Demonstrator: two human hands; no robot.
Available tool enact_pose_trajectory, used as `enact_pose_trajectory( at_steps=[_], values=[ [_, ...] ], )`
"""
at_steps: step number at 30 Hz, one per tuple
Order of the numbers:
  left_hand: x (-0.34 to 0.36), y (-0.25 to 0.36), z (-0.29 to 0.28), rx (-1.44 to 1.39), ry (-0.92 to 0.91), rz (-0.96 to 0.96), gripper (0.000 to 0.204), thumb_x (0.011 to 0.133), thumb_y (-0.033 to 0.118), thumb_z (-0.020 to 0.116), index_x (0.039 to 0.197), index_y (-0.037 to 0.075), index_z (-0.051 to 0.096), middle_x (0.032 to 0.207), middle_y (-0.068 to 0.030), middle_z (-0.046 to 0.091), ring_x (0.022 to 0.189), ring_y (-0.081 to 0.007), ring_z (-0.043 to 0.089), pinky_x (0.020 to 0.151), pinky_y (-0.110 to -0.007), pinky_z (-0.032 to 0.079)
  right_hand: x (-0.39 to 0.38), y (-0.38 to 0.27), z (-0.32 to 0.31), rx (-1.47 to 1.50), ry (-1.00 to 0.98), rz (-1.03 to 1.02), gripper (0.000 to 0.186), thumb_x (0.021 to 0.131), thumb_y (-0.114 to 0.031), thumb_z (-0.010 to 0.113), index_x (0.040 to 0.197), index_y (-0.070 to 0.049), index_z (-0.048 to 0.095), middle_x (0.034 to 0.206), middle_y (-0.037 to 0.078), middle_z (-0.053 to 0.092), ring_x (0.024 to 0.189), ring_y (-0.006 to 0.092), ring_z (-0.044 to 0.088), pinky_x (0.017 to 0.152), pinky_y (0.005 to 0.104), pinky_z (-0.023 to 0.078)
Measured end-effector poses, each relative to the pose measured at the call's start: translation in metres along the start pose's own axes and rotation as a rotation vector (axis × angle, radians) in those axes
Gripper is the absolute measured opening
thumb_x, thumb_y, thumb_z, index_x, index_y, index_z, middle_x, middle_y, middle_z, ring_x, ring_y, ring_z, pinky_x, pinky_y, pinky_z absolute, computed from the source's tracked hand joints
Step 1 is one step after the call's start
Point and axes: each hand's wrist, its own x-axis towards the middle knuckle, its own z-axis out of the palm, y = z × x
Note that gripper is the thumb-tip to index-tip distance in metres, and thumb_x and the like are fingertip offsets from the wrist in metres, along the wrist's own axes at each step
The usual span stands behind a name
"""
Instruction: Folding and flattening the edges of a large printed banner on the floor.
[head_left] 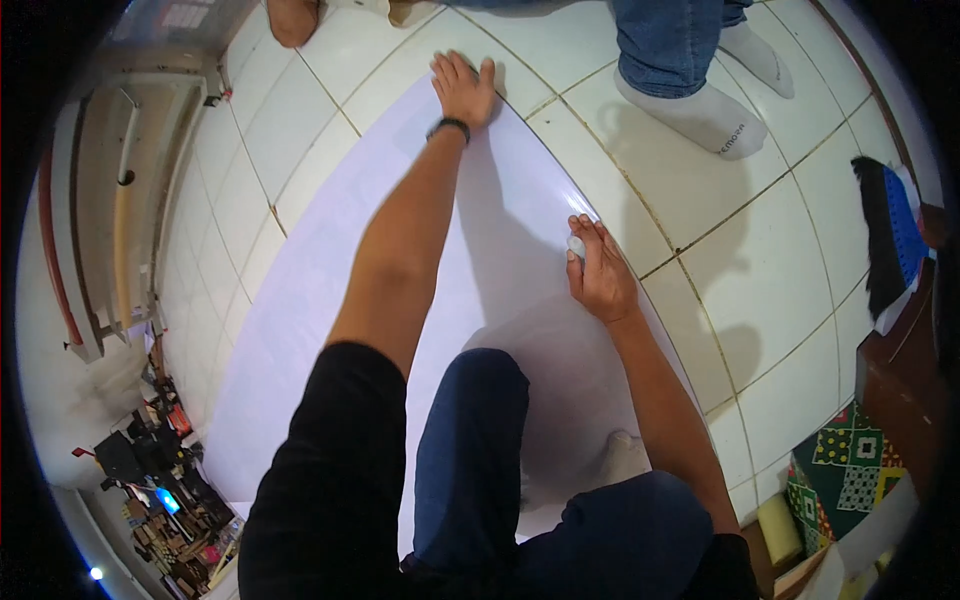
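Observation:
A large glossy white sheet [310, 250] lies on the tiled floor beneath me, with my shadow across its middle. At its far edge my left hand [465, 92] lies spread out, fingers apart, pressing on the sheet. Farther down the right edge, my right hand [604, 275] grips a small pale translucent object [576, 247] against the sheet, with fingertips at the edge. My knees in jeans are on or over the sheet at the bottom.
Another person's legs in jeans and white socks [690, 110] are at the top right, a bare foot [292, 20] at the top left. A blue broom head [898, 225] and patterned green fabric [840, 470] are on the right. Dark clutter [135, 465] fills the lower left.

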Motion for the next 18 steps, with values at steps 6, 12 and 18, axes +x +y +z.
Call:
enact_pose_trajectory(
  at_steps=[6,12,18],
  values=[
    [-0.185,0.072,0.014,0.025,-0.150,0.153,0.077,0.096,0.043,0.042,0.146,-0.012,0.022,0.154,-0.0299,0.020,0.145,-0.0430,0.013,0.118,-0.053,0.006,-0.012,0.010,0.000,0.014,-0.005,0.067,0.042,0.091,-0.010,0.054,0.129,0.004,0.047,0.130,0.022,0.056,0.126,0.0350,0.051,0.114,0.0428,0.034],
    [-0.187,0.084,0.035,0.329,-0.061,0.220,0.080,0.094,0.050,0.041,0.147,-0.009,0.026,0.155,-0.0257,0.024,0.146,-0.0388,0.017,0.119,-0.048,0.011,-0.086,0.006,-0.025,0.005,0.207,0.236,0.037,0.091,-0.010,0.054,0.125,0.004,0.049,0.128,0.022,0.057,0.125,0.0373,0.051,0.112,0.0442,0.035],
    [-0.172,0.080,0.005,0.336,-0.092,0.145,0.081,0.096,0.053,0.035,0.148,-0.008,0.021,0.157,-0.0237,0.019,0.147,-0.0364,0.012,0.119,-0.047,0.008,-0.292,-0.009,-0.092,0.124,0.326,0.617,0.043,0.092,-0.006,0.050,0.134,0.000,0.046,0.138,0.021,0.050,0.134,0.0359,0.043,0.114,0.0426,0.032]
  ],
)
